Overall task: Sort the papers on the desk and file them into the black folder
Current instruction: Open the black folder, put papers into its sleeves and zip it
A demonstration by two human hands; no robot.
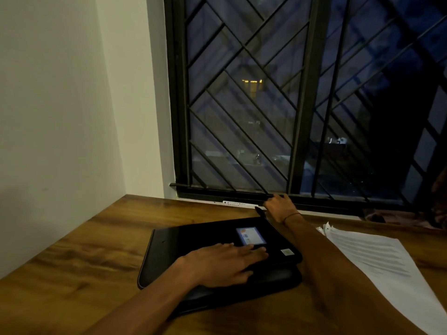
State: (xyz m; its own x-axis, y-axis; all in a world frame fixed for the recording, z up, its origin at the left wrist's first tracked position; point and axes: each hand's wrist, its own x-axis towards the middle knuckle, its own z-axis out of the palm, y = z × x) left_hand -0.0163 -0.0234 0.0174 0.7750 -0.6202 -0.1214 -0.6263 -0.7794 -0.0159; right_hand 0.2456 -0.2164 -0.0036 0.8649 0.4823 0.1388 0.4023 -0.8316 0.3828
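A black zip folder (193, 240) lies closed on the wooden desk (79, 262), with a small blue-and-white label (250, 235) and a little sticker (287, 252) on its cover. My left hand (225, 262) rests flat on the cover, fingers spread, holding nothing. My right hand (278, 205) is at the folder's far right corner, fingers curled and pinching a small dark tab there that looks like the zip pull. A stack of white printed papers (377, 259) lies to the right of the folder, partly under my right forearm.
A dark barred window (266, 105) stands right behind the desk, with its sill just beyond my right hand. A white wall (60, 105) closes the left side. A small white strip (235, 203) lies along the sill. Something dark and patterned (396, 218) sits at the far right.
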